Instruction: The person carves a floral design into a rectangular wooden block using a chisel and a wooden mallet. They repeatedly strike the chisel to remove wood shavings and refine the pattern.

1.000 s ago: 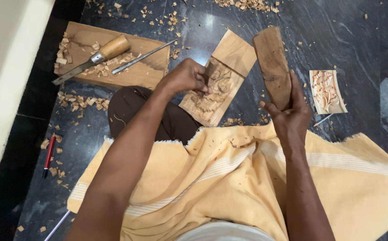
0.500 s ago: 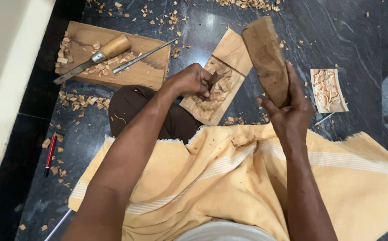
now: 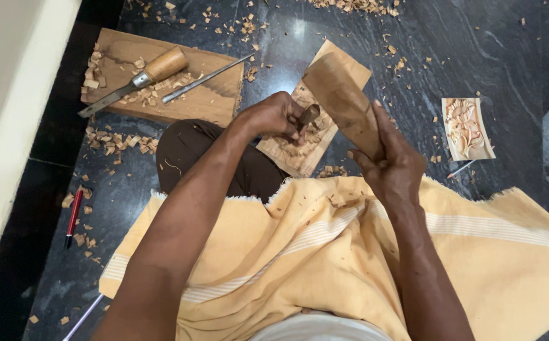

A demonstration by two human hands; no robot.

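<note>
Head view: left hand (image 3: 277, 117) grips chisel (image 3: 308, 115) on carved panel (image 3: 296, 148); right hand (image 3: 391, 165) clasps mallet (image 3: 341, 98) above.

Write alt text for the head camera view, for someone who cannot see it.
Seen from above, a person's left hand holds a chisel on a carved wooden panel, while the right hand grips a wooden mallet. Wood chips litter the dark floor.

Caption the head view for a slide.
Left hand sets a chisel on a carved panel; right hand raises a wooden mallet.
</note>
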